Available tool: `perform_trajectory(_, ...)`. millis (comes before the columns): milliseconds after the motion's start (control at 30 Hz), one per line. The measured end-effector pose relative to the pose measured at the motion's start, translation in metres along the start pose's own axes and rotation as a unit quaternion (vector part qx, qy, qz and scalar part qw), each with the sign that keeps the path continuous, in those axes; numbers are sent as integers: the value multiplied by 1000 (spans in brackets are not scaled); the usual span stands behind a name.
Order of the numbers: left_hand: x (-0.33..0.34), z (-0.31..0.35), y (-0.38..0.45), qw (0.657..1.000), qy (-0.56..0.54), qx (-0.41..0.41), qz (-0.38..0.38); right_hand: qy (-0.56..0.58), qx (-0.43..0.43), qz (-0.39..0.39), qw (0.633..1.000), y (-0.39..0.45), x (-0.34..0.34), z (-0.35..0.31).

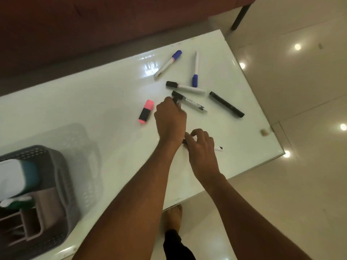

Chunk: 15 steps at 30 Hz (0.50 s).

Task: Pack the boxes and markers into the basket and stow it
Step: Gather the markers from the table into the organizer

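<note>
Grey basket (47, 184) sat lower left; left hand (170, 117) pinched a black-capped marker (189, 102), right hand (201, 147) closed on another marker (218, 148) mid-frame.

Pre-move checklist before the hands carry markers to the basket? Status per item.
1. Left hand closed on a black-capped marker: ok, fingers wrap its cap end.
2. Right hand grips a white-barrelled marker: cannot tell, hand covers most of it.
3. Grey perforated plastic basket within reach on the white glossy table: ok.
4. Room in basket: cannot tell, boxes fill the visible part.
5. Markers left on table: not ok; pink highlighter, black marker and two blue-capped markers remain.
</note>
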<state>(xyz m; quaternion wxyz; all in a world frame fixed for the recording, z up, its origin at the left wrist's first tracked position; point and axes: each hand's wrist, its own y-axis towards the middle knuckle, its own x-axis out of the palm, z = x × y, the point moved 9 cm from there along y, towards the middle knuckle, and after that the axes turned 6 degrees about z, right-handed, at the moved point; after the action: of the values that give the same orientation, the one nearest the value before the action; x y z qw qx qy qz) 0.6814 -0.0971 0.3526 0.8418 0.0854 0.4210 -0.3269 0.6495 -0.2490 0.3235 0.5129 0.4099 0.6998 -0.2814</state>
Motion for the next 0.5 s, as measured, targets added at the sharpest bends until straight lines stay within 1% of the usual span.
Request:
perform_trajectory(100,29,18,20,998,-8,-57,-26,28,-6,1,1000,2,3,8)
perform_trajectory(233,53,28,33,998,14,-41,-41,17,-17,6,1000,6,4,8)
perform_trajectory(300,56,26,35,998,21,-46,-35,15,-1,10,1000,8,3,10)
perform_trajectory(400,58,21,33,997,-4,-73,-36,11,22,28,999,13,-1,15)
perform_trajectory(500,52,18,27,997,-24,-71,-30,23,55,45,997,19,-7,20)
